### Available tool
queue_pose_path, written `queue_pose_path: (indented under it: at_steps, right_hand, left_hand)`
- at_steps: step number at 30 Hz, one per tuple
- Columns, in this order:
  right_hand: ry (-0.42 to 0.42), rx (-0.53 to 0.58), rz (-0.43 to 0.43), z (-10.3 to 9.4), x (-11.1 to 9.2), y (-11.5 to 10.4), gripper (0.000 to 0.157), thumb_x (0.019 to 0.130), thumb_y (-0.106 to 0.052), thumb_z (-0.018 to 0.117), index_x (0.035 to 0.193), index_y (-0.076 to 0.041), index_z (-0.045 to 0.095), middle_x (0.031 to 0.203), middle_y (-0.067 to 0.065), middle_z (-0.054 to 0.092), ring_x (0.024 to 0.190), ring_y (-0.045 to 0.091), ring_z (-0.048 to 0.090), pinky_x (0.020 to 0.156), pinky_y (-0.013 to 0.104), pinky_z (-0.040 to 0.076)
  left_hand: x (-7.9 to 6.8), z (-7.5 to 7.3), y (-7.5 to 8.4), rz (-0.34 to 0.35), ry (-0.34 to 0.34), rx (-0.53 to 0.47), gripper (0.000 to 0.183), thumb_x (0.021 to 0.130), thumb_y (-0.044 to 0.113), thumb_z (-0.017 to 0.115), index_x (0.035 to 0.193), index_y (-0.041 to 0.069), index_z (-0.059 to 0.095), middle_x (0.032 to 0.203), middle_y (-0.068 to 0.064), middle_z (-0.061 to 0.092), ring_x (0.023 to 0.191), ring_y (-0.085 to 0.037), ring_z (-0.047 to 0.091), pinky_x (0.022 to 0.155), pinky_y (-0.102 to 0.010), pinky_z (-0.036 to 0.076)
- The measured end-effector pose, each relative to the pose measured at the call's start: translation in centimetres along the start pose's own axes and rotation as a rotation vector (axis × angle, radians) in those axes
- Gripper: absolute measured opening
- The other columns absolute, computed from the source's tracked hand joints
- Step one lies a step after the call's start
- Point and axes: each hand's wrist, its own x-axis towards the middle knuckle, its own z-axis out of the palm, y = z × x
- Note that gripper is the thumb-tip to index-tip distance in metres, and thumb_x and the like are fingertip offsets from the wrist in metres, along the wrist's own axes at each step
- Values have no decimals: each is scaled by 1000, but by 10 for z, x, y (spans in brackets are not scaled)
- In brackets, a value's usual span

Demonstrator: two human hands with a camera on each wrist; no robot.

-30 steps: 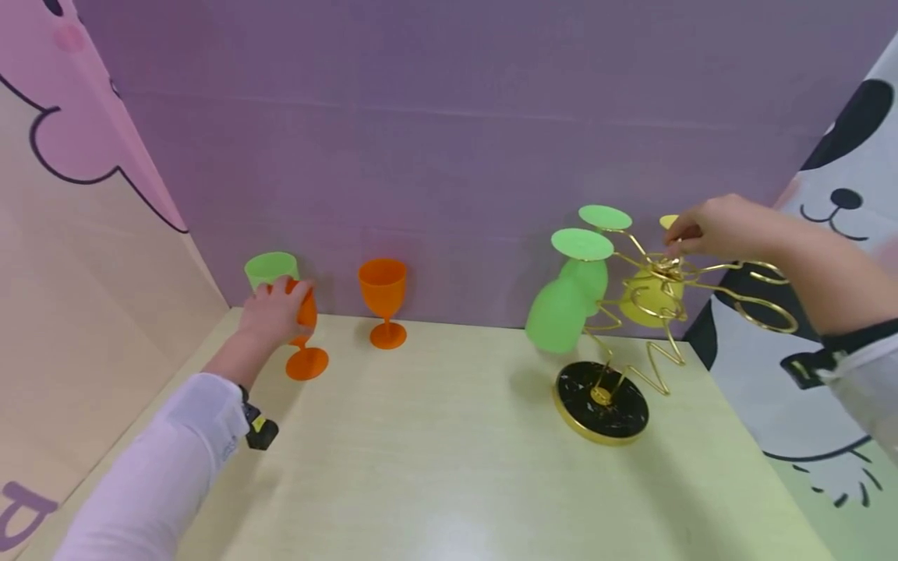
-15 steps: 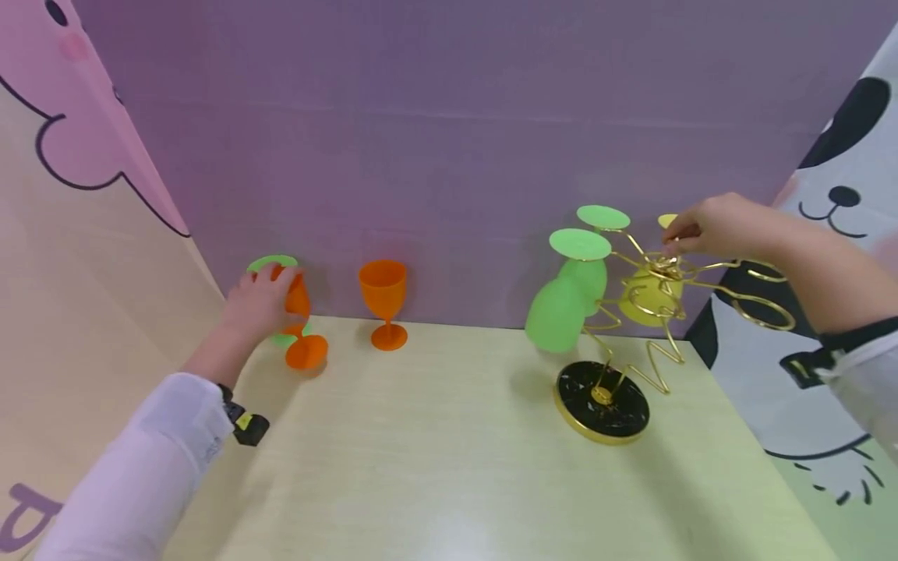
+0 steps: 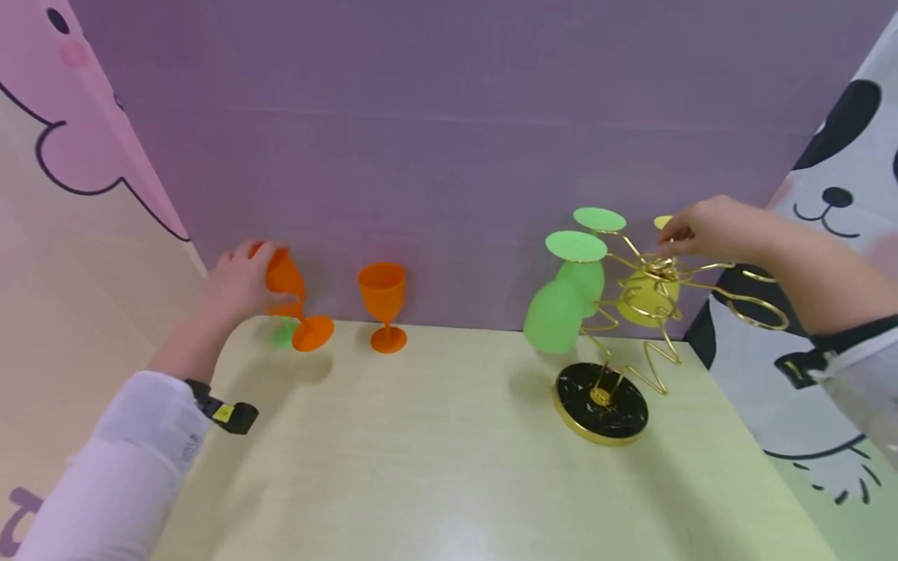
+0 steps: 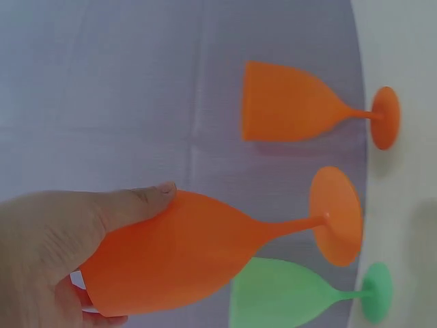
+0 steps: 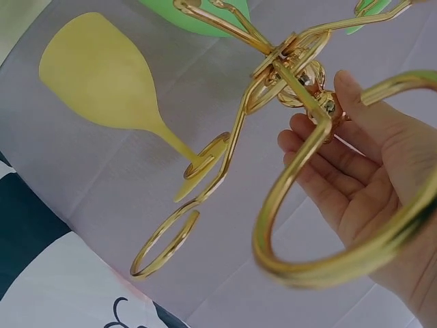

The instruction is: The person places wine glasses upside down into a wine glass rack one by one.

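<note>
My left hand [image 3: 238, 284] grips an orange plastic goblet [image 4: 184, 249] round its bowl. The goblet tilts with its foot toward the right, raised above the table with a shadow below. Behind that hand a green goblet [image 4: 280, 294] stands on the table, mostly hidden in the head view. To its right, a second orange goblet [image 3: 383, 288] stands upright. My right hand [image 3: 722, 226] pinches the knob [image 5: 328, 109] on top of a gold wire goblet rack [image 3: 659, 269]. Two green goblets [image 3: 554, 315] and a yellow goblet [image 5: 102, 75] hang upside down by their feet from its hoops.
The rack's round black base [image 3: 602, 401] rests on the pale table [image 3: 435, 436]. More wire hoops [image 3: 758, 312] reach out to the right beneath my right forearm. A purple backdrop [image 3: 435, 156] rises behind, with printed panels at both sides.
My left hand has lifted the orange goblet off the table, moving up and left while the goblet tilts. The green goblet's bowl has become hidden behind it. My right hand stays on the knob.
</note>
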Motion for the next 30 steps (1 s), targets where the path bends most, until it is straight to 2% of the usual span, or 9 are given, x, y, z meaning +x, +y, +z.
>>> queue_pose_path:
  at_steps: [4,8,13,17,21,26,30]
  right_hand:
    - [9,-3,-4,3,0,1,28,86,-23,61,103,-1,65,93,14,66,84,28,59,72,45,50]
    - [24,-6,-16,4,0,-3,40,88,-30,59,112,1,59,109,24,60,98,38,55,81,52,47]
    - [26,20,20,2,-2,-7,65,89,-44,53,131,4,40,129,34,39,117,50,35,94,63,33]
    - [102,63,7,-3,-4,-9,76,89,-45,54,139,5,25,137,35,27,125,51,20,100,65,20]
    - [194,111,-9,-11,-7,-15,84,88,-45,55,144,0,11,146,32,9,131,49,4,102,68,9]
    - [260,209,-2,-19,-14,-30,90,88,-43,57,146,-17,-6,151,14,-17,134,40,-13,100,71,3]
    - [303,286,-20,-22,-18,-44,91,88,-39,58,144,-27,-12,150,2,-23,134,33,-18,99,72,0]
  left_hand:
    - [-2,-10,1,-11,32,-26,73,74,30,73,134,12,35,134,-29,28,111,-53,26,86,-67,33]
    - [-7,-22,4,-14,90,-62,75,75,31,73,135,11,33,135,-29,27,110,-51,28,83,-66,36]
    - [-12,-38,11,-12,152,-90,75,77,32,71,137,11,30,137,-28,27,110,-49,31,82,-65,39]
    - [-13,-50,18,-33,172,-117,78,79,37,68,140,14,26,141,-26,23,110,-49,32,84,-64,40]
    - [-16,-59,26,-44,193,-149,82,79,45,66,142,16,22,144,-22,20,115,-48,32,87,-64,39]
    - [-20,-63,37,-50,220,-198,84,79,48,65,144,19,19,147,-18,17,122,-45,28,91,-65,35]
    - [-23,-63,48,-61,251,-256,86,78,50,66,144,22,19,149,-14,15,124,-42,28,94,-64,33]
